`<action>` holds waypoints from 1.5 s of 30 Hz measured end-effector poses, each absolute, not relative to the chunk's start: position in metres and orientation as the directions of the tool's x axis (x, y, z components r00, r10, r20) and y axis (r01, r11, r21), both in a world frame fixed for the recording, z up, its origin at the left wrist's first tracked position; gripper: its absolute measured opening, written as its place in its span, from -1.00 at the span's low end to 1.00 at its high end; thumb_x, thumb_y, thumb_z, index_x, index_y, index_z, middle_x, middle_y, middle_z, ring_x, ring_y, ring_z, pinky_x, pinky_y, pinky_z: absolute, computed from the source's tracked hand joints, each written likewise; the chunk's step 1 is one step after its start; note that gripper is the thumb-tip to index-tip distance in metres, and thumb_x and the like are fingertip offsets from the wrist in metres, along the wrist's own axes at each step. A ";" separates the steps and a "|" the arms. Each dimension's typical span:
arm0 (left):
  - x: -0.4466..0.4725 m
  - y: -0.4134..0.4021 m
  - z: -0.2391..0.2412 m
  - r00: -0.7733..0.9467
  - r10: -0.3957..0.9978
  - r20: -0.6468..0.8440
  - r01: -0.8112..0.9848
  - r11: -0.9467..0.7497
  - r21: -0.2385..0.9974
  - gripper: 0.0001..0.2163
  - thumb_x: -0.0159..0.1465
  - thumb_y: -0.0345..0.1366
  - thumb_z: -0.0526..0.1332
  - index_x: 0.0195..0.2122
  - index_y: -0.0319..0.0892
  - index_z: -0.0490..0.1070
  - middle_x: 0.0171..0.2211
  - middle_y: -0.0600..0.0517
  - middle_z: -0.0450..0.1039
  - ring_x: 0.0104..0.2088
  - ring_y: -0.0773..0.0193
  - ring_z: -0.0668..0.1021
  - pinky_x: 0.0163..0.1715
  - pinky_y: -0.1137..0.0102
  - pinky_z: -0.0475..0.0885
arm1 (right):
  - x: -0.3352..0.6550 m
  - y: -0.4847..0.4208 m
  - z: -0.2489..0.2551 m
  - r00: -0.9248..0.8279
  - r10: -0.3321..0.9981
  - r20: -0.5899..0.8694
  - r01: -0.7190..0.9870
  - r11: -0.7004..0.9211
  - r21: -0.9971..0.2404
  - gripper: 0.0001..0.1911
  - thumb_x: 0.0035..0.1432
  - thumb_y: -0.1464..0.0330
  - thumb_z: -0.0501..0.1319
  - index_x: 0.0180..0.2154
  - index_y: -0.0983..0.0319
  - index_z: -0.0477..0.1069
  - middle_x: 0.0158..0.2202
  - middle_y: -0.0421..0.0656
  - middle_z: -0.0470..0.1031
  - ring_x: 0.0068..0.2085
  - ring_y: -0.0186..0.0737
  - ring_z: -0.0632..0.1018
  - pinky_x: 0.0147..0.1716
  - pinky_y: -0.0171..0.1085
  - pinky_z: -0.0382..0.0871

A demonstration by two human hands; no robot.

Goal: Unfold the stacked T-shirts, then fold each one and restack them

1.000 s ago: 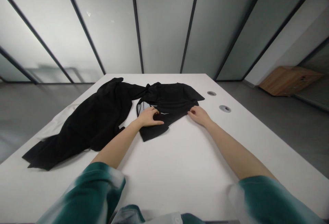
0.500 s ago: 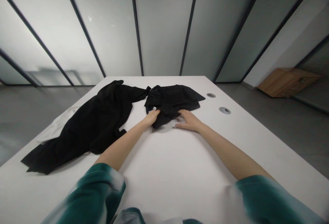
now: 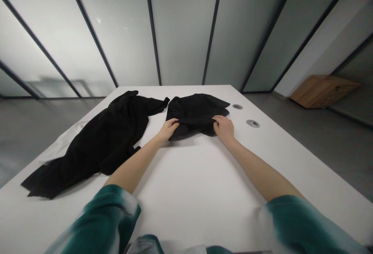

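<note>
Gripping limp black cloth (image 3: 198, 107), left fingers (image 3: 174, 121) and right fingers (image 3: 218, 118), smooth white table (image 3: 198, 186)

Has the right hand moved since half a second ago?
Yes: the right hand has moved rightward and slightly forward, closer to the nearer grommet.

Left arm (image 3: 135, 162), right arm (image 3: 259, 168) stretched forward; left grip (image 3: 168, 129) pinched, right grip (image 3: 224, 128) curled inward.

Office-like room: dark-framed frosted glass partition (image 3: 183, 28), smooth white surface (image 3: 201, 188) with round grey cable grommets (image 3: 252, 123), brown wooden cabinet (image 3: 320, 91), grey floor (image 3: 294, 120).
</note>
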State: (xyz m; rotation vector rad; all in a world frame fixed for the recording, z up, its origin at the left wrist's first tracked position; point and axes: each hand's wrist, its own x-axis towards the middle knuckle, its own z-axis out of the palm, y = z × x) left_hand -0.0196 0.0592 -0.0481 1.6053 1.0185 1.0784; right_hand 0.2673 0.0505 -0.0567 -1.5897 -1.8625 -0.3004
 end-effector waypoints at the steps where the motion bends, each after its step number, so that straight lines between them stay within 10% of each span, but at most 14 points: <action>1: -0.021 0.060 -0.046 0.266 0.941 0.209 0.141 -0.252 0.957 -0.72 0.18 -0.10 0.22 -0.24 -0.21 0.47 -0.36 0.04 0.48 -0.31 0.24 0.49 -0.26 0.37 0.39 | 0.269 0.050 -0.055 -0.019 0.770 0.638 0.943 0.225 -0.244 -0.62 0.18 0.48 0.04 -0.10 0.22 0.57 0.04 -0.01 0.55 0.02 0.04 0.52 -0.01 0.00 0.36; 16: -0.051 0.058 0.023 0.375 0.841 0.390 0.509 -0.538 0.672 -0.67 0.24 -0.06 0.12 -0.35 -0.22 0.50 -0.43 0.03 0.47 -0.39 0.25 0.45 -0.38 0.39 0.34 | 0.295 0.053 0.052 -0.092 0.673 0.733 0.844 0.444 -0.301 -0.68 0.28 0.29 0.02 -0.16 0.20 0.52 -0.15 -0.01 0.59 -0.09 0.00 0.54 -0.06 -0.07 0.38; 22: -0.079 0.055 0.048 0.696 0.710 -0.101 0.445 -0.317 0.837 -0.60 0.17 0.07 0.24 -0.29 -0.20 0.57 -0.41 -0.04 0.56 -0.35 0.18 0.56 -0.28 0.33 0.44 | 0.318 0.029 0.092 -0.406 0.908 0.106 0.673 0.375 -0.638 -0.66 0.13 0.09 0.24 -0.20 0.18 0.58 -0.40 -0.15 0.59 -0.28 -0.11 0.56 -0.18 -0.16 0.42; 25: -0.076 0.061 0.038 0.601 0.794 -0.088 0.415 -0.216 0.884 -0.51 0.24 0.13 0.13 -0.22 -0.24 0.55 -0.38 -0.12 0.59 -0.29 0.12 0.61 -0.21 0.27 0.48 | 0.325 0.029 0.078 -0.362 0.930 0.057 0.589 0.276 -0.760 -0.55 0.16 0.04 0.20 -0.09 0.20 0.55 -0.33 -0.09 0.62 -0.20 -0.09 0.58 -0.09 -0.13 0.42; 31: -0.027 0.056 -0.015 0.500 0.865 -0.034 0.741 -0.408 0.534 -0.53 0.27 0.07 0.11 -0.04 -0.20 0.52 -0.03 -0.17 0.56 -0.01 -0.02 0.57 0.01 0.20 0.42 | 0.311 0.052 -0.011 -0.198 0.974 -0.109 0.928 0.151 -0.341 -0.39 0.26 0.00 0.03 0.17 0.21 0.40 0.21 0.04 0.41 0.23 0.10 0.38 0.23 -0.03 0.19; 35: -0.011 0.055 -0.043 0.473 0.880 -0.050 0.861 -0.449 0.239 -0.39 0.35 0.09 0.00 0.33 -0.11 0.20 0.40 -0.16 0.04 0.38 -0.10 0.12 0.30 -0.04 0.04 | 0.302 0.056 -0.055 -0.028 0.994 -0.102 0.997 0.021 -0.068 -0.19 0.28 -0.10 -0.12 0.39 0.21 0.02 0.45 0.01 -0.09 0.42 0.18 -0.02 0.33 0.13 -0.11; 45: -0.034 0.062 -0.049 0.413 0.908 -0.073 0.909 -0.407 0.085 -0.34 0.37 0.11 -0.07 0.38 -0.18 0.08 0.40 -0.24 -0.01 0.39 -0.15 0.08 0.27 -0.03 0.08 | 0.309 0.060 -0.057 -0.192 0.981 0.019 0.972 0.193 -0.137 -0.35 0.29 -0.02 0.03 0.25 0.20 0.30 0.33 0.08 0.22 0.31 0.18 0.27 0.24 0.11 0.15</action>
